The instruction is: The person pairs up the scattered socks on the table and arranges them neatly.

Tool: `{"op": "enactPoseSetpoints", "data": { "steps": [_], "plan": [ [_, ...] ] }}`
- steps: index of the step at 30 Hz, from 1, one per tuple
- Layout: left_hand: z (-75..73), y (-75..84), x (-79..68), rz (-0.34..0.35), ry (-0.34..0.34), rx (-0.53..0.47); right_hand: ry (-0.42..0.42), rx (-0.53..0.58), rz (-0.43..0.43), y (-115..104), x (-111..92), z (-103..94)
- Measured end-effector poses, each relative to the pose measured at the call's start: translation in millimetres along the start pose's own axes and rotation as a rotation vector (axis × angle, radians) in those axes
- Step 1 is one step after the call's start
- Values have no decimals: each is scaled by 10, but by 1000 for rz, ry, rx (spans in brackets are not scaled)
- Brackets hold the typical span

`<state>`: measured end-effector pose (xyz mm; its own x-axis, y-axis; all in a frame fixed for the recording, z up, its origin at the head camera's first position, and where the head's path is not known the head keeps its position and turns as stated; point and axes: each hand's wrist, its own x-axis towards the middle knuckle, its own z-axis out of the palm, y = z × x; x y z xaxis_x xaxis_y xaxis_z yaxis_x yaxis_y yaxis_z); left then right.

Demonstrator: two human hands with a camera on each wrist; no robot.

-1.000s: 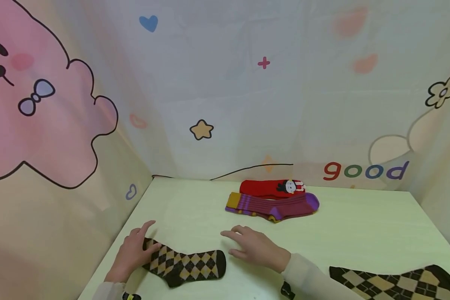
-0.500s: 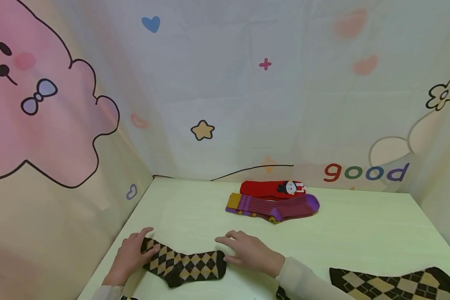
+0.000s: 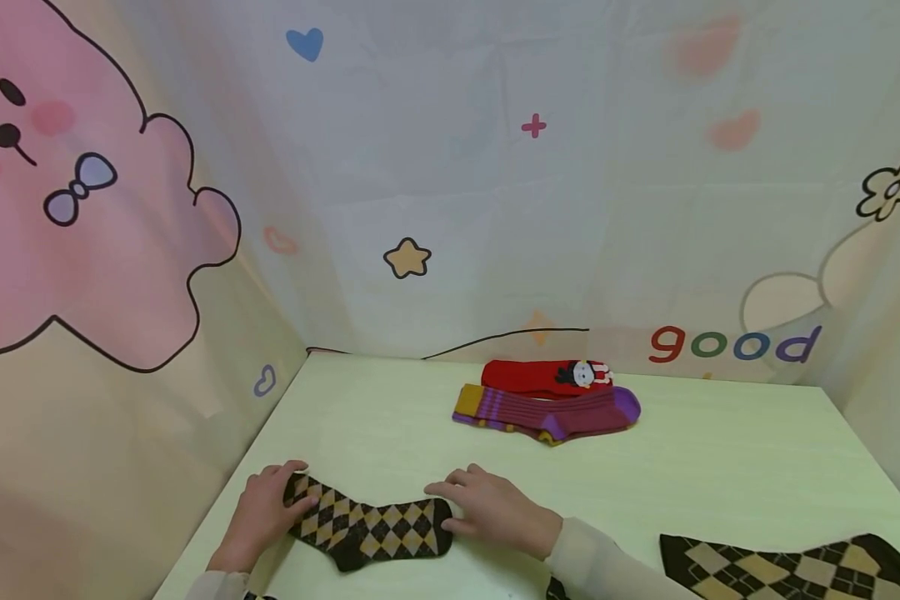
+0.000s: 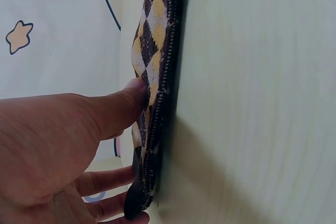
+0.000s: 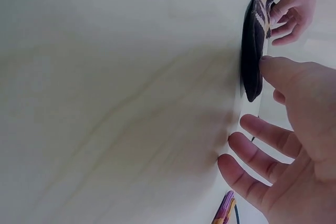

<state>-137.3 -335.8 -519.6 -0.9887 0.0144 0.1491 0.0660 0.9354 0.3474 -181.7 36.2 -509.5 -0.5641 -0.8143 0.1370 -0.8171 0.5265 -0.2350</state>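
Note:
A black, tan and grey argyle sock (image 3: 397,532) lies flat on the table, its toe to the right in the head view. My left hand (image 3: 258,510) holds the cuff end, thumb on top of the knit and fingertips around the far edge, as the left wrist view shows. At the toe, my right hand (image 3: 504,515) touches the black tip with its thumb. Its other fingers (image 5: 252,153) are spread loosely and bent over the table past the toe, apart from the sock in the right wrist view.
A larger-patterned argyle sock (image 3: 787,571) lies at the right front, partly behind the right sleeve (image 3: 607,558). Farther back, a purple and mustard sock pair (image 3: 555,414) lies before a folded red sock (image 3: 521,377). A printed curtain (image 3: 450,167) hangs behind the table.
My right hand has come left and slightly nearer, so its thumb now meets the sock's toe. My left fingers have drawn in to the cuff. The sock stays in place.

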Motion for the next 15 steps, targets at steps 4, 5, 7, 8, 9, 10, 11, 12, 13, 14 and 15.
{"op": "enactPoseSetpoints", "data": {
  "steps": [4, 5, 7, 8, 9, 10, 11, 12, 13, 14, 15],
  "plan": [
    [15, -11, 2, 0, 13, -5, 3, 7, -19, -23, 13, 5],
    [17, -12, 2, 0, 16, -4, 3, 5, -22, -27, 17, 12],
    [22, -18, 7, -2, 14, -2, 2, 6, -29, -35, 24, 32],
    [25, -21, 8, -3, 13, 0, 0, 3, -32, -35, 27, 46],
    [29, -25, 10, -1, 12, 2, 2, -3, -36, -36, 29, 61],
    [31, -26, 10, -1, 9, 1, 3, -9, -40, -39, 31, 71],
    [32, -27, 11, -1, 6, 1, 2, -13, -45, -42, 34, 81],
    [34, -28, 13, -1, 4, 0, 2, -17, -49, -49, 35, 85],
    [32, -25, 13, 1, 4, -2, 1, -25, -51, -51, 37, 89],
    [31, -23, 12, 2, 5, -3, 2, -30, -54, -54, 39, 90],
    [29, -21, 11, 2, 6, -4, 3, -33, -56, -59, 41, 90]
  ]
}}
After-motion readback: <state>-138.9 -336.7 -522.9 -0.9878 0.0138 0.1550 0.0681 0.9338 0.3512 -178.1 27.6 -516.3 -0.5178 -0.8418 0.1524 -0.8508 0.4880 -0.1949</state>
